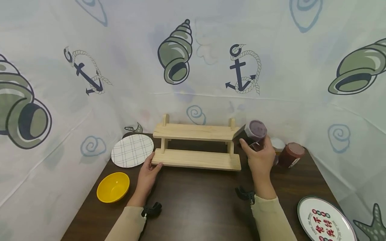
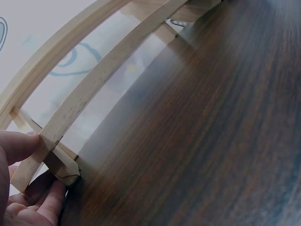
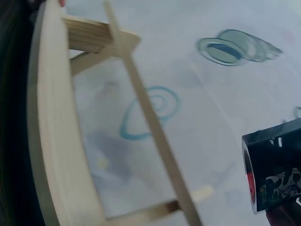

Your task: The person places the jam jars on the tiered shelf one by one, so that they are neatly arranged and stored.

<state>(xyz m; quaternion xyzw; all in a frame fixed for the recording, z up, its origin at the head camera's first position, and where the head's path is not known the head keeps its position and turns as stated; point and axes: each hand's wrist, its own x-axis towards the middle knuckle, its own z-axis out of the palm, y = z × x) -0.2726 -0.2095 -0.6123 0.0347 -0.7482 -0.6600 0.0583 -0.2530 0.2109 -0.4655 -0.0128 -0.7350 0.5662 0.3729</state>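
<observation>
A light wooden two-tier rack (image 1: 196, 159) stands at the back of the dark table. At its lower left end my left hand (image 1: 146, 175) grips the board, thumb above and fingers beneath, as the left wrist view shows. My right hand (image 1: 261, 162) holds a dark-labelled jar (image 1: 245, 134) with a purplish round end, tilted, by the right end of the rack's upper shelf. In the right wrist view the jar (image 3: 277, 160) shows only in part at the right edge, and most of that hand is out of frame.
Behind the right hand stand a white-lidded jar (image 1: 277, 144) and a red-brown jar (image 1: 292, 154). A checked plate (image 1: 132, 150) and a yellow bowl (image 1: 113, 187) lie on the left. At the front right sits a white plate with red characters (image 1: 310, 204). Patterned cloth (image 1: 211, 73) hangs around the table.
</observation>
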